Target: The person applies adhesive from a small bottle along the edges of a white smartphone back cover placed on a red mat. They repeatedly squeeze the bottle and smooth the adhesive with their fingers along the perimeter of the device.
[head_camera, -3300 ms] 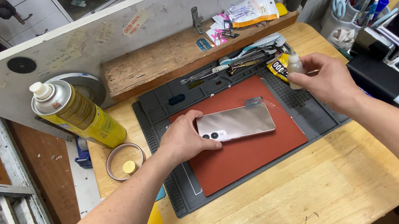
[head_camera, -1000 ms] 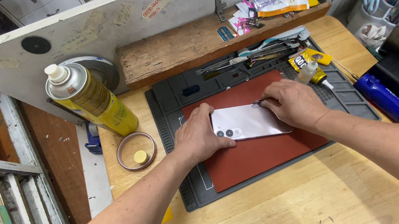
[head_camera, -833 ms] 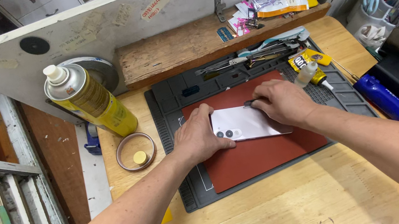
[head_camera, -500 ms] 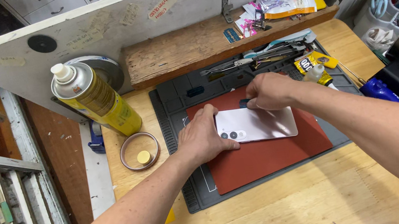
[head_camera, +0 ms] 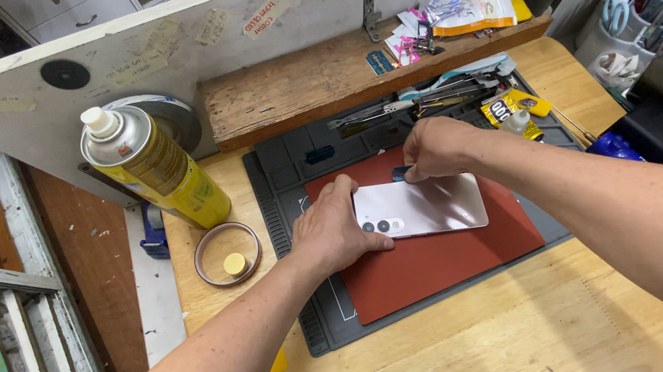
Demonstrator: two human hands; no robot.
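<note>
Currently, left arm: it is stretched in from the lower left, forearm bare, wrist kept straight over the dark grey work mat.
Left hand: the left hand is laid palm down, fingers spread a little and flat, pressed on the camera end of the smartphone; nothing is clasped, the phone is only pinned.
Right arm: it is brought in from the lower right across the mat, wrist bent downward toward the phone's far long edge.
Right hand: the right hand is curled, its fingertips drawn together on a small blue pick set at the phone's upper edge; whether the pick is wedged into the seam cannot be told.
Phone: it is lying back-up, pale pink-silver, lengthwise on the red pad in the middle of the mat.
Nearby: a yellow spray can is standing to the left, with a tape ring just in front of it; a yellow glue tube is lying right of the right hand.
Change: half a second ago the right hand was spread over the phone's top edge; it is now bunched at one spot nearer the camera end, while the left hand has been kept in place.
</note>
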